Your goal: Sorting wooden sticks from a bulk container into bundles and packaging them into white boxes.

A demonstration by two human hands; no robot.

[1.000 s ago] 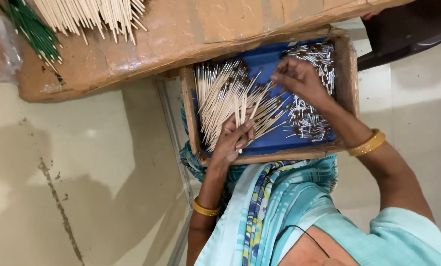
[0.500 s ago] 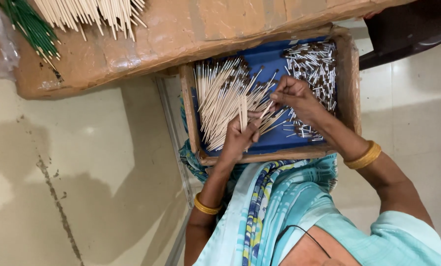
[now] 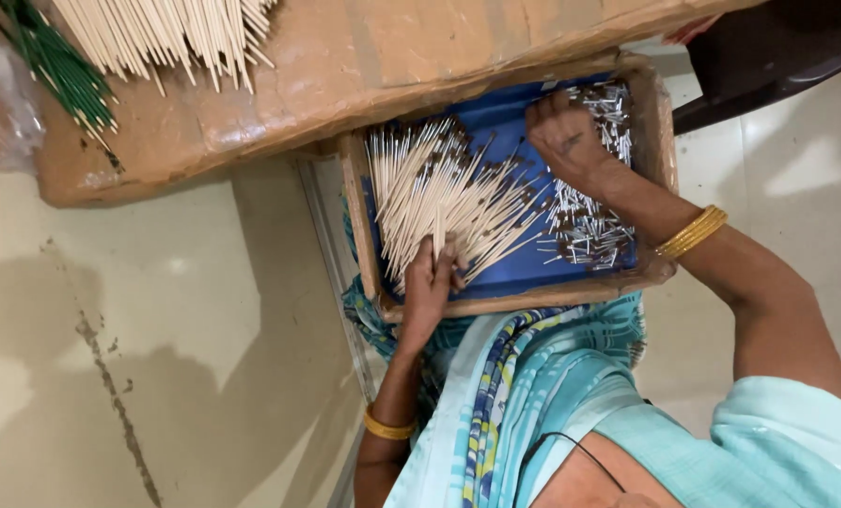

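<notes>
The left hand [image 3: 428,287] rests with curled fingers on the heap of thin pale wooden sticks [image 3: 439,193] in the blue-lined shallow wooden tray [image 3: 364,226], seemingly pinching a few. The right hand [image 3: 563,136], loosely closed, touches the pile of small white-tipped short sticks [image 3: 589,230]; whether it holds any, I cannot tell. The sorting step seems in hand, and it calls for a fine pinch.

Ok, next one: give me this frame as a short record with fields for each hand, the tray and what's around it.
left hand: on the near end of the pale sticks, fingers on a few
right hand: knuckles up at the tray's far side, by the small white pieces
tray: wooden rim, blue floor, on the lap
surroundings: brown board with more pale sticks, green sticks
</notes>
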